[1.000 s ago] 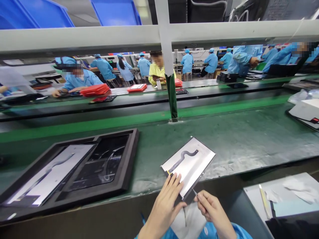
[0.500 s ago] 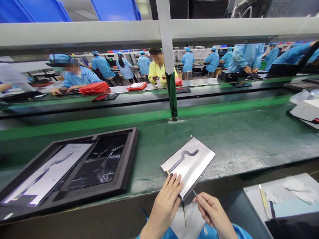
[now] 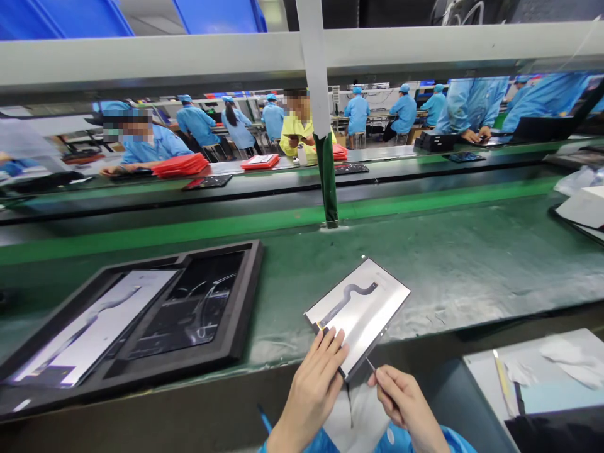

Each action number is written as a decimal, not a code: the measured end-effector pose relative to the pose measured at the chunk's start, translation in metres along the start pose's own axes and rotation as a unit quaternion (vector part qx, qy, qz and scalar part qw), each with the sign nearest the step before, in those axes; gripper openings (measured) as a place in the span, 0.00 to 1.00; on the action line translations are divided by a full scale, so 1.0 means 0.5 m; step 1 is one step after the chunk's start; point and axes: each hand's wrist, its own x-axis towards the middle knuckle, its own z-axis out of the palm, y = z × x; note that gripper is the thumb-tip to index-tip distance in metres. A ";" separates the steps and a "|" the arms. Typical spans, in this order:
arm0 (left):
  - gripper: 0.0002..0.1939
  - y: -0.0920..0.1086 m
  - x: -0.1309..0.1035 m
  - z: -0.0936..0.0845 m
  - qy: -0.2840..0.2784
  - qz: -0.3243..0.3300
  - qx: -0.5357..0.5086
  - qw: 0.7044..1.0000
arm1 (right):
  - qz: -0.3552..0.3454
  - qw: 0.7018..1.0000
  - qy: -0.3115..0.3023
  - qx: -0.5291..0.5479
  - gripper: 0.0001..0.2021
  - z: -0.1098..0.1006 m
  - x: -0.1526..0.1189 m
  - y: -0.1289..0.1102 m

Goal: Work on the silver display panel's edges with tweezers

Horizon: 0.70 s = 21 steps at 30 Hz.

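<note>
A display panel (image 3: pixel 352 308) lies back side up, tilted across the front edge of the green bench. Its silvery back carries a dark, curved flex cable (image 3: pixel 346 296). My left hand (image 3: pixel 316 380) holds the panel's near left corner, fingers laid over the top; the thumb is hidden. Between the thumb and fingers of my right hand (image 3: pixel 401 396) is a thin pointed metal tool (image 3: pixel 370 363), its tip at the panel's near right edge. Most of the tool's handle is covered by the hand.
Left on the bench (image 3: pixel 453 251), a black foam tray (image 3: pixel 252 296) holds another panel (image 3: pixel 106 321) and a glossy dark screen (image 3: pixel 193 308). A post (image 3: pixel 326 176) rises behind. Tissues (image 3: pixel 569 358) lie on a surface at lower right. Co-workers sit beyond.
My hands and the panel stay almost where they were, the tool tip still at the panel's edge. The whole view has shifted slightly. Across the line, a co-worker in yellow has raised a dark object.
</note>
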 end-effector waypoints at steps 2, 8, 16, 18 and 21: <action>0.24 0.000 0.001 -0.001 0.001 0.000 -0.001 1.000 | 0.000 1.000 0.000 0.002 0.30 -0.002 0.001 0.003; 0.24 0.000 0.005 -0.004 0.006 0.001 -0.006 1.000 | -0.008 1.000 0.007 0.008 0.29 -0.003 0.001 0.004; 0.23 -0.001 0.002 -0.001 0.004 -0.003 -0.007 1.000 | -0.007 1.000 0.014 0.009 0.29 -0.005 -0.001 0.004; 0.25 0.000 0.002 -0.002 0.005 -0.003 -0.008 1.000 | -0.009 1.000 0.015 0.009 0.29 -0.006 -0.003 0.004; 0.26 0.001 0.003 -0.002 0.009 -0.002 -0.009 1.000 | -0.011 1.000 0.021 0.010 0.28 -0.007 -0.005 0.002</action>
